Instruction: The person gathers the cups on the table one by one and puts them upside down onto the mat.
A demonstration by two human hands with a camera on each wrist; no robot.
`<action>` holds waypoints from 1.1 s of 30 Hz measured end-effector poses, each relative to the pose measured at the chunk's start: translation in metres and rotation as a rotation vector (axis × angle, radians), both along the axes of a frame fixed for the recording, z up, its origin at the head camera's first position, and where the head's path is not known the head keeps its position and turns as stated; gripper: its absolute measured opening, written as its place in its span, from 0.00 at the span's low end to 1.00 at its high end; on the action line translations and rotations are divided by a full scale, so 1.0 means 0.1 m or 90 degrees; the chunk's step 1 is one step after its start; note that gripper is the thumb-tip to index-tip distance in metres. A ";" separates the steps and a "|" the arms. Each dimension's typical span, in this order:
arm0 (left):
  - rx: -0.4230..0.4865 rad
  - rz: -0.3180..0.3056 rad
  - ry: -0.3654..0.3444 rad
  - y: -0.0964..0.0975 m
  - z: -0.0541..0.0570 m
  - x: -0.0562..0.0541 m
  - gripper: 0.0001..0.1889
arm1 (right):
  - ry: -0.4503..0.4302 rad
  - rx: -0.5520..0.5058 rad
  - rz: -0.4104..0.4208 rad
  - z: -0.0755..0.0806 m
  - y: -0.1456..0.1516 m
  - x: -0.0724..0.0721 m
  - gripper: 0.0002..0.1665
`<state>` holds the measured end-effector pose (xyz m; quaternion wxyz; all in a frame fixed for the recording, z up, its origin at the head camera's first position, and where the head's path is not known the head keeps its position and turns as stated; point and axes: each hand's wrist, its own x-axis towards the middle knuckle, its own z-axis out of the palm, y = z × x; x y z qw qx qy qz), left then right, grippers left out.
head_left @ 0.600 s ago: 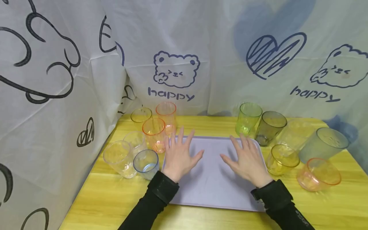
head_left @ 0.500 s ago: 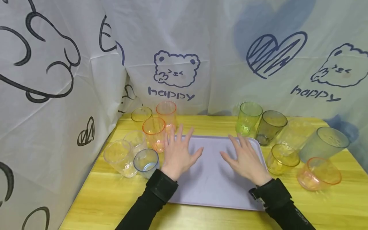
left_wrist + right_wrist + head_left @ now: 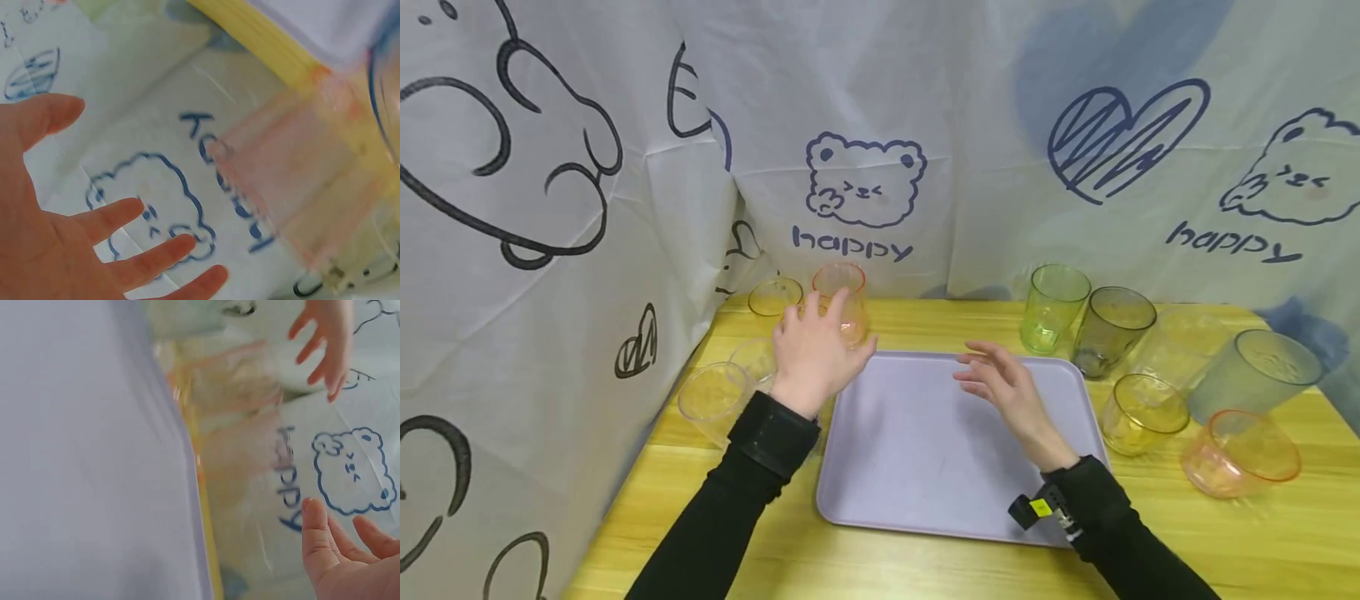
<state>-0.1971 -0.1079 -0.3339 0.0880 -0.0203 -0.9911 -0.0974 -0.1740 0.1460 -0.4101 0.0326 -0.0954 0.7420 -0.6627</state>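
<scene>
My left hand (image 3: 816, 354), fingers spread and holding nothing, hovers over the left group of glasses. It hides most of a front orange-rimmed glass and a blue-rimmed one. Just past its fingertips stands a tall orange-rimmed glass (image 3: 842, 312), beside a yellow-rimmed glass (image 3: 775, 297). In the left wrist view a pinkish glass (image 3: 294, 175) shows apart from the fingers. My right hand (image 3: 1003, 392) floats above the lilac tray (image 3: 917, 492), its fingers loosely bent around nothing. The right wrist view shows that hand (image 3: 350, 556) low, with the left hand (image 3: 328, 344) farther up.
Clear glasses (image 3: 711, 396) stand at the table's left edge. Right of the tray are a green glass (image 3: 1055, 308), a grey glass (image 3: 1108, 329), a yellow glass (image 3: 1142, 417), a bluish tumbler (image 3: 1255, 375) and a pink bowl-like glass (image 3: 1236, 458). A printed cloth (image 3: 977, 167) hangs behind the table.
My left hand has moved left and up, off the tray's edge and over the glasses. The right hand has shifted slightly left and turned, its fingers now bent. The glasses stay in place.
</scene>
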 end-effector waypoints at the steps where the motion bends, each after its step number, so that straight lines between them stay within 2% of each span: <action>1: -0.004 0.009 -0.015 -0.04 0.03 -0.03 0.41 | -0.034 -0.036 0.006 0.02 -0.03 0.00 0.28; 4: -0.015 0.029 -0.057 -0.15 0.09 -0.11 0.42 | -0.112 -0.126 0.021 0.06 -0.14 -0.01 0.30; 7: -0.035 0.046 -0.098 -0.21 0.11 -0.17 0.43 | -0.160 -0.188 0.034 0.07 -0.22 -0.04 0.31; 14: -0.052 0.058 -0.165 -0.23 0.07 -0.29 0.45 | -0.250 -0.333 0.051 -0.01 -0.38 -0.09 0.31; 18: -0.059 0.065 -0.191 -0.22 0.04 -0.35 0.46 | -0.281 -0.361 0.044 -0.07 -0.43 -0.09 0.31; 23: -0.060 0.073 -0.210 -0.22 0.01 -0.39 0.46 | -0.296 -0.359 0.041 -0.13 -0.44 -0.06 0.30; 28: -0.054 0.073 -0.210 -0.23 0.00 -0.38 0.46 | -0.298 -0.351 0.043 -0.16 -0.45 -0.05 0.29; 33: -0.044 0.067 -0.190 -0.21 0.00 -0.36 0.44 | -0.295 -0.345 0.043 -0.16 -0.45 -0.04 0.28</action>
